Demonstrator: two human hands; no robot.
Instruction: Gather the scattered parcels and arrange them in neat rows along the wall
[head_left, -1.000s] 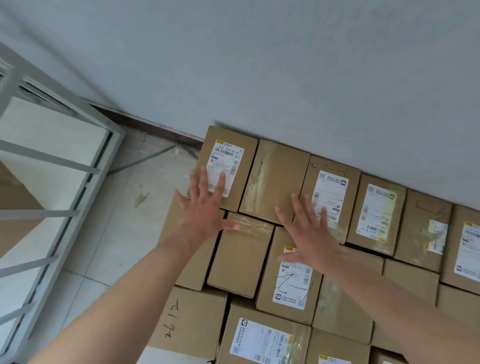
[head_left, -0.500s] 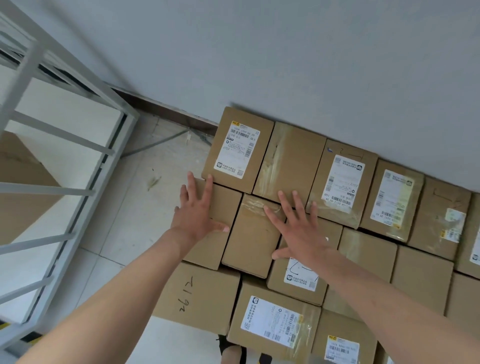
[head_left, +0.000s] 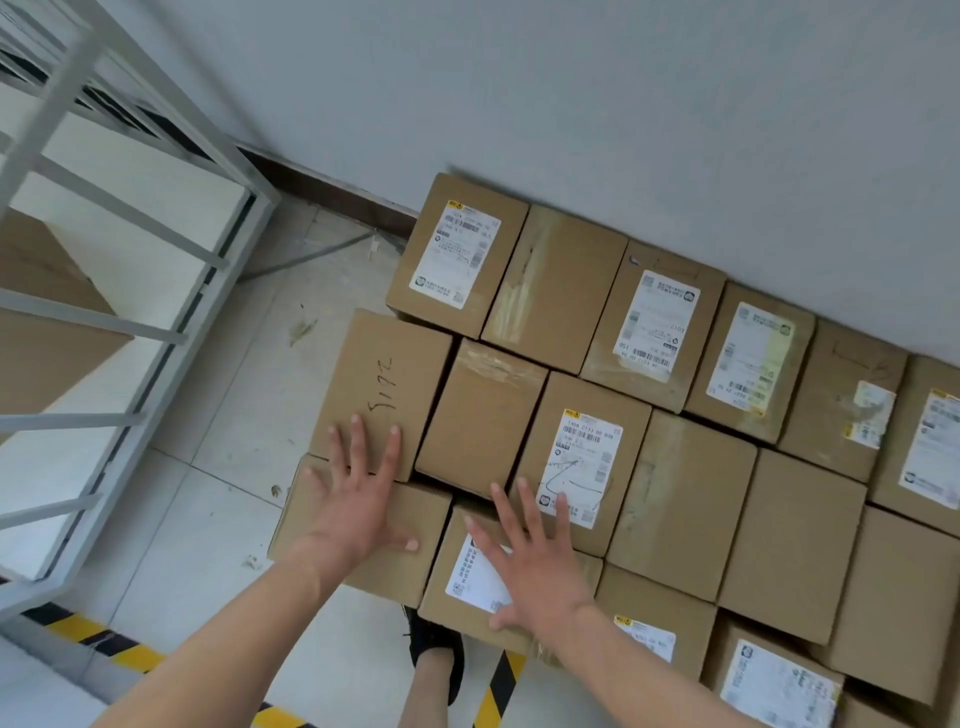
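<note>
Presently both hands lie flat and open on the near row of boxes; neither grasps anything. The left hand (head_left: 358, 499) rests palm-down on the plain box (head_left: 322, 540) at the left end of that row, its fingertips reaching the near edge of the box marked with handwriting (head_left: 382, 392) in the row behind. The right hand (head_left: 530, 561) is spread over the labelled box (head_left: 470, 577) beside it, covering part of its white label.

The parcels stand in three rows running out from the wall (head_left: 623, 104), the far row touching it. The rows are tight but not square: the handwritten box juts out left of the labelled corner box (head_left: 457, 254) behind it, and a dark gap shows where the near row meets the middle row.

Risks, as judged from this position:
- Pressing with flat palms gives no hold on the sides. An uneven push would likely skew a box rather than slide it straight, and widen that gap.
- Force through the left fingertips may shove the handwritten box further out of line.
- The near row sits close to the person's shoe (head_left: 436, 649) and the striped floor tape (head_left: 124, 649); a step forward could knock it.
- The metal rack (head_left: 130, 218) stands well to the left, so an overrun that way is a lesser concern.
</note>
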